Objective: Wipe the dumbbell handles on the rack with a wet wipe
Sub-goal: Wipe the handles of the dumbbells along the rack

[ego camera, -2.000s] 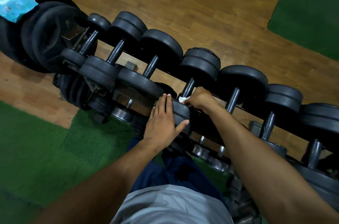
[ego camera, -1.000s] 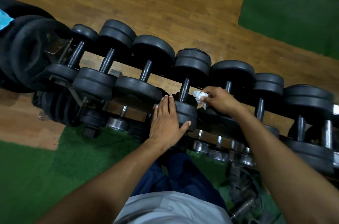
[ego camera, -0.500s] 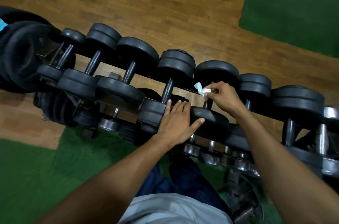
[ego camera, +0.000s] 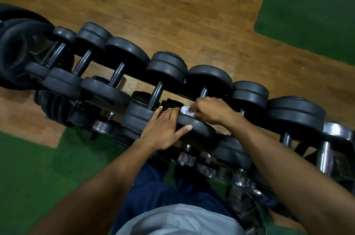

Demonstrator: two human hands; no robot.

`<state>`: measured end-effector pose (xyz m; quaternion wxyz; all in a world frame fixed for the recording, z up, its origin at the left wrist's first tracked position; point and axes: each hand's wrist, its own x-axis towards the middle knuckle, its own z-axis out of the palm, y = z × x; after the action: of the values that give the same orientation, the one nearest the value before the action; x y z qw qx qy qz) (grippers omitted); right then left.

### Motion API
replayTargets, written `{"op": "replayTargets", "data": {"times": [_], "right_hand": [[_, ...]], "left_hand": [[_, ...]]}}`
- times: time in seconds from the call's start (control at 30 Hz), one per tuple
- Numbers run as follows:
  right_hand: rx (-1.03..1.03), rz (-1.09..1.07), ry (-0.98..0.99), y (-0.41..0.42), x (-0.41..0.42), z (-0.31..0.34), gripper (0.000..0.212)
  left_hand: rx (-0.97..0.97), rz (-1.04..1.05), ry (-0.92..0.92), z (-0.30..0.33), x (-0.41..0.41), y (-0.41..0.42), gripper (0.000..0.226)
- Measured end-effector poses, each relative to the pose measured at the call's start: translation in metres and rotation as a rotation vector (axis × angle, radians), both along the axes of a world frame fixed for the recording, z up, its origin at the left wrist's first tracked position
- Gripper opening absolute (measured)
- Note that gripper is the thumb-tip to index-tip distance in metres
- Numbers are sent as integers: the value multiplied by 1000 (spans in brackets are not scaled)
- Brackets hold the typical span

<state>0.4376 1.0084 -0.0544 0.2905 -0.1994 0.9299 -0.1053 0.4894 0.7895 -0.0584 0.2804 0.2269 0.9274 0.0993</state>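
A row of black dumbbells lies across the rack's top tier, running from upper left to lower right. My right hand (ego camera: 210, 110) grips a white wet wipe (ego camera: 186, 110) wrapped round the lower part of one dumbbell's handle (ego camera: 203, 92); most of that handle is hidden under the hand. My left hand (ego camera: 163, 128) rests flat, fingers straight, on the near weight head (ego camera: 197, 126) of the same dumbbell, thumb spread to the right. The neighbouring handle (ego camera: 156, 94) to the left is bare.
Large black weight plates (ego camera: 17, 46) stack at the rack's left end. A lower tier holds chrome-ended dumbbells (ego camera: 187, 158) beneath my arms. Wooden floor (ego camera: 172, 4) lies beyond the rack, green mats (ego camera: 311, 4) at upper right and at lower left. My legs stand against the rack.
My right hand carried the wipe from one handle to the dumbbell on its right and slid down that handle toward me. My left hand shifted right onto that dumbbell's near head.
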Motion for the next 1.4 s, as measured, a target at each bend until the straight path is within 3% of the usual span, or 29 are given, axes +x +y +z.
{"op": "replayTargets", "data": {"times": [0.1, 0.17, 0.37, 0.67, 0.83, 0.93, 1.13, 1.27, 1.4], "right_hand": [[38, -49, 224, 4, -4, -3, 26], [28, -115, 262, 10, -5, -8, 27], [-105, 101, -37, 8, -1, -10, 26], [-71, 248, -164, 6, -17, 4, 29], [30, -71, 151, 11, -19, -9, 17], [148, -151, 292, 13, -20, -17, 24], [113, -115, 332, 4, -4, -16, 31], [-12, -392, 356, 12, 2, -30, 56], [-159, -710, 318, 1, 19, -36, 37]], "left_hand": [[-5, -4, 6, -1, 1, 1, 100], [-11, -7, 23, -2, 0, 1, 97], [-30, -14, 44, -8, 0, 2, 99], [-26, -18, 47, -4, 0, 2, 102], [-38, -23, 49, -5, 1, 0, 100], [-32, -26, 45, -6, 1, 1, 99], [-37, -26, 50, -5, 1, 1, 100], [-36, -25, 52, -5, 0, 2, 100], [-34, -22, 52, -5, 2, 1, 100]]}}
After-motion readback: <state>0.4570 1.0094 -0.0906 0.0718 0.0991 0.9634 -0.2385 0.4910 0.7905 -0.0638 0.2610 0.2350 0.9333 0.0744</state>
